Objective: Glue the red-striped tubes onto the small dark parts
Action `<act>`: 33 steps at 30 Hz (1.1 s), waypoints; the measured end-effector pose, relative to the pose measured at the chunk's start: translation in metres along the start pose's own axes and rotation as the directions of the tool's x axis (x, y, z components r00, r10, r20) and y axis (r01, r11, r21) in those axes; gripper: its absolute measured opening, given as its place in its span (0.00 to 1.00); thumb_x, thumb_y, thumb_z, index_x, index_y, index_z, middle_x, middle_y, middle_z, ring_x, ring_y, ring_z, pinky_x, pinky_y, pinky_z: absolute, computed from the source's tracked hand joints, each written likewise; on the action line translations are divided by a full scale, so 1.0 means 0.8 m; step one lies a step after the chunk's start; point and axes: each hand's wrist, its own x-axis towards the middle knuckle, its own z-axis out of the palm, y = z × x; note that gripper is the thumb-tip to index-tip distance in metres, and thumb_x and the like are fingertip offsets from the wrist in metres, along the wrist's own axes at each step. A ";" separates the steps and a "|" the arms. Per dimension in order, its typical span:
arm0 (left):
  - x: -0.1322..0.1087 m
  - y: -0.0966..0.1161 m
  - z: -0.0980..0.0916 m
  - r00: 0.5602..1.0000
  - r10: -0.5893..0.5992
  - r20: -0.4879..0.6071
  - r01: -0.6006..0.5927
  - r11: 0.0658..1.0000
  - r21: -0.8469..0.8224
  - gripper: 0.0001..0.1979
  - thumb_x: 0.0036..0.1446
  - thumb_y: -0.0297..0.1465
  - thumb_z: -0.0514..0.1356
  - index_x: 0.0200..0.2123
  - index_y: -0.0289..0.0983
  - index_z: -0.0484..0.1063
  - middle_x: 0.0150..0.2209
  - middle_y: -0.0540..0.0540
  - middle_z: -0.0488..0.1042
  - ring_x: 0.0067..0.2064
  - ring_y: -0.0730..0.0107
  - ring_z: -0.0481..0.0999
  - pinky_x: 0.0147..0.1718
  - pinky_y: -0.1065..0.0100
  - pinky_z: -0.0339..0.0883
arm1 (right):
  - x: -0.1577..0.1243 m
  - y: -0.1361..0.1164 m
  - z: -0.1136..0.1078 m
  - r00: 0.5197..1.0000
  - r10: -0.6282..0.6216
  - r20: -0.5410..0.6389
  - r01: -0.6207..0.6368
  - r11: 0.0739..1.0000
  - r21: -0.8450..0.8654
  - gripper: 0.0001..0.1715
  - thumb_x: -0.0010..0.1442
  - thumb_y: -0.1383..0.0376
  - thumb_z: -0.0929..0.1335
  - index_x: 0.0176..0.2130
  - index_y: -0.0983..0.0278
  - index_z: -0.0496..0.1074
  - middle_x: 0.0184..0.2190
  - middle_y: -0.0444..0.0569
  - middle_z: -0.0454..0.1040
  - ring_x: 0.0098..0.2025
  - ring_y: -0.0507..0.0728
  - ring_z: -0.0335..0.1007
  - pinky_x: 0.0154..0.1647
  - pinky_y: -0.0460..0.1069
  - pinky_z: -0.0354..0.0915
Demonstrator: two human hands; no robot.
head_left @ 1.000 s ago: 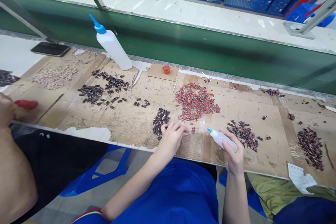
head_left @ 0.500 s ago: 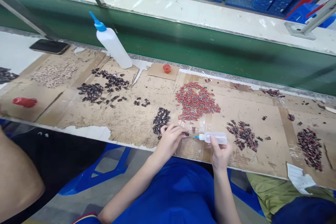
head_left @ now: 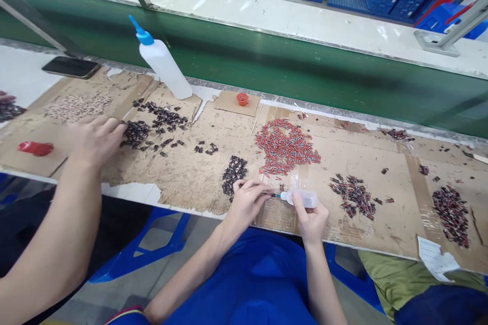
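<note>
My left hand [head_left: 248, 200] pinches a small dark part [head_left: 268, 194] at the table's front edge, beside a black pile [head_left: 234, 172]. My right hand [head_left: 309, 217] grips a small clear squeeze bottle [head_left: 303, 198] held sideways, its blue nozzle touching that part. A heap of red parts [head_left: 285, 146] lies just beyond both hands. A mixed red-and-black pile [head_left: 354, 195] sits to the right of the bottle.
A co-worker's hand [head_left: 95, 137] on the left reaches into dark parts [head_left: 136, 133]. A large white bottle with a blue tip [head_left: 163, 65], a small red cup [head_left: 241, 99], a phone [head_left: 70, 67], a red object [head_left: 36, 148] and a far-right pile [head_left: 452, 213] lie on the cardboard-covered table [head_left: 183, 172].
My right hand swung the small bottle leftward until its nozzle met the part in my left hand. The co-worker's hand came in from the left onto the dark parts.
</note>
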 end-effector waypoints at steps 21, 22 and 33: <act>-0.004 0.007 0.005 0.995 0.018 -0.095 -0.006 0.992 0.123 0.07 0.55 0.25 0.64 0.33 0.44 0.78 0.35 0.48 0.82 0.42 0.63 0.77 0.47 0.56 0.53 | -0.004 0.000 -0.001 0.998 0.009 -0.055 -0.009 1.000 -0.007 0.16 0.49 0.55 0.71 0.23 0.66 0.76 0.20 0.49 0.78 0.23 0.56 0.73 0.25 0.48 0.68; -0.004 0.008 0.005 0.995 0.013 -0.096 -0.001 0.992 0.126 0.07 0.55 0.25 0.64 0.32 0.44 0.78 0.35 0.49 0.82 0.42 0.63 0.77 0.47 0.56 0.53 | -0.004 0.001 -0.001 0.997 0.022 -0.068 -0.022 1.000 0.004 0.16 0.49 0.55 0.72 0.23 0.66 0.76 0.21 0.49 0.78 0.23 0.56 0.73 0.25 0.48 0.68; -0.001 0.002 0.005 0.999 0.023 -0.038 -0.018 0.992 0.124 0.07 0.54 0.25 0.64 0.34 0.45 0.79 0.37 0.47 0.80 0.46 0.58 0.71 0.46 0.55 0.53 | 0.028 -0.007 -0.059 0.936 -0.012 -0.352 -0.097 0.951 -0.292 0.37 0.44 0.50 0.75 0.49 0.68 0.71 0.19 0.39 0.67 0.21 0.52 0.62 0.27 0.47 0.61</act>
